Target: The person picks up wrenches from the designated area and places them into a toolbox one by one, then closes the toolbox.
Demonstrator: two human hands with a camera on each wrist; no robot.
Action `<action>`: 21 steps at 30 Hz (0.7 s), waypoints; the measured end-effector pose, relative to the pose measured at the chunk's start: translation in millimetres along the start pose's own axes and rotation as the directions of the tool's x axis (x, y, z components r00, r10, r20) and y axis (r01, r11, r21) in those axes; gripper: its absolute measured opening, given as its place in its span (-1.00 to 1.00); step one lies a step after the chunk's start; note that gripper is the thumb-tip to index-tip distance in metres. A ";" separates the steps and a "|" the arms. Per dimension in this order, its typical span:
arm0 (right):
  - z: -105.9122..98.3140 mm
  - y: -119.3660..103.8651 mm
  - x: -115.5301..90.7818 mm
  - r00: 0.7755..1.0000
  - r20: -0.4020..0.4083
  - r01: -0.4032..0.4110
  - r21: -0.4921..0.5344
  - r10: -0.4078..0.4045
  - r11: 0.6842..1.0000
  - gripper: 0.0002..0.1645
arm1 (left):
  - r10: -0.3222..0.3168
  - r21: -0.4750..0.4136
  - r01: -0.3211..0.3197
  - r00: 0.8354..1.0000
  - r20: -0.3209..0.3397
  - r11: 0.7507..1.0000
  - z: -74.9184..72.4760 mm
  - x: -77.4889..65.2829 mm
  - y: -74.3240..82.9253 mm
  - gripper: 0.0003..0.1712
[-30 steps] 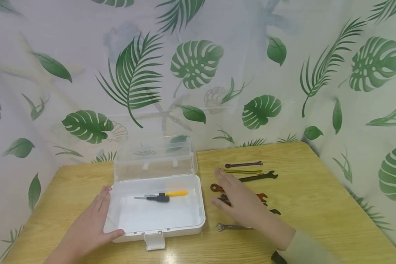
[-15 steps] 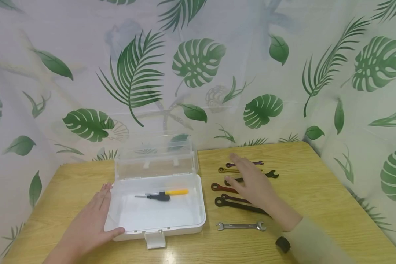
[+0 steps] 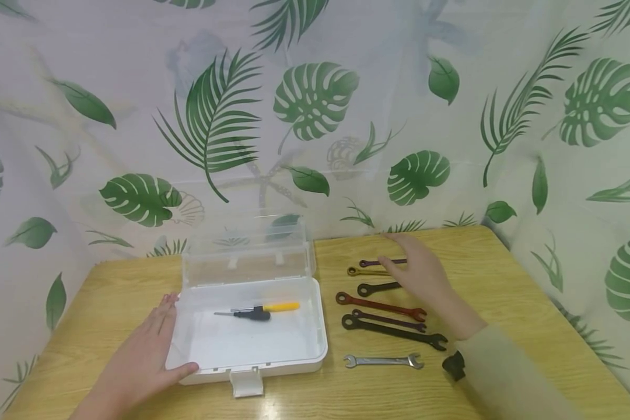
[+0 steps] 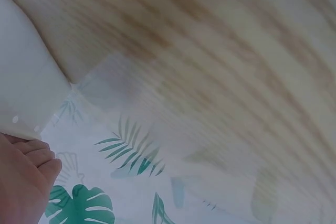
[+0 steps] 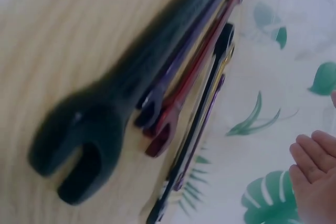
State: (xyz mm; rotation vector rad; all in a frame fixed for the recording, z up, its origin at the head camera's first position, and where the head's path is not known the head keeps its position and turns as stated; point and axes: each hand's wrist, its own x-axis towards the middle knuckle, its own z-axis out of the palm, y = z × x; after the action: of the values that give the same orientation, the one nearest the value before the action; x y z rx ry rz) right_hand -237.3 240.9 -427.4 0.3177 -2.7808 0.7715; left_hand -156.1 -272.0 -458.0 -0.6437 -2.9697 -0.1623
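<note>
In the head view my left hand [image 3: 136, 356] rests against the left side of the white plastic box [image 3: 289, 367], fingers straight and thumb on the front edge. Two screwdrivers lie inside: a yellow-handled one [image 3: 280, 306] and a black one [image 3: 254, 315]. Over the far end of the wrench row hovers my right hand [image 3: 422, 274], fingers extended, holding nothing. It partly hides a purple wrench [image 3: 380, 263], a gold wrench [image 3: 366, 272] and a black wrench [image 3: 379, 288]. Nearer lie a red wrench [image 3: 380, 304], a small dark purple wrench [image 3: 388, 320], a large black wrench [image 5: 142, 56] and a silver open-end wrench [image 3: 383, 361].
The box's clear lid [image 3: 247, 265] stands raised at the back, and its white latch [image 3: 247, 384] hangs down in front. A leaf-printed curtain [image 3: 367, 105] rises behind the wooden table [image 3: 509, 303]. A black object [image 3: 454, 366] sits at the right sleeve.
My right hand has moved away and to the right over the wrenches, uncovering the nearer ones and covering the right ends of the farther ones. The left hand stays on the box.
</note>
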 end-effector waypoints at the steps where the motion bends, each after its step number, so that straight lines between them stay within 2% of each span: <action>1: 0.0 3.3 2.6 1.000 -0.006 -0.002 0.008 0.002 1.000 -0.33 | -0.001 -0.001 0.001 1.000 -0.001 1.000 0.0 0.0 -0.2 0.44; 7: 2.5 24.9 18.4 0.999 -0.034 -0.037 0.148 0.042 0.988 -0.41 | -0.008 -0.012 0.008 1.000 0.000 1.000 -0.2 -0.4 -1.3 0.43; 14: 10.7 50.5 35.7 0.993 -0.006 -0.113 0.298 0.120 0.948 -0.48 | -0.011 -0.016 0.011 1.000 -0.001 1.000 -1.1 -0.4 -1.5 0.43; 21: 19.8 72.2 42.2 0.987 0.048 -0.160 0.303 0.153 0.939 -0.57 | -0.011 -0.022 0.011 1.000 -0.008 1.000 -0.8 -0.7 0.2 0.42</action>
State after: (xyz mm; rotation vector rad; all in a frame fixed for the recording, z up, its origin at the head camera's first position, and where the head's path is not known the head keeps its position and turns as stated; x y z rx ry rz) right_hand -300.1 284.8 -466.2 0.1598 -2.7282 1.2514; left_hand -155.3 -272.2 -457.3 -0.6274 -2.9679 -0.1987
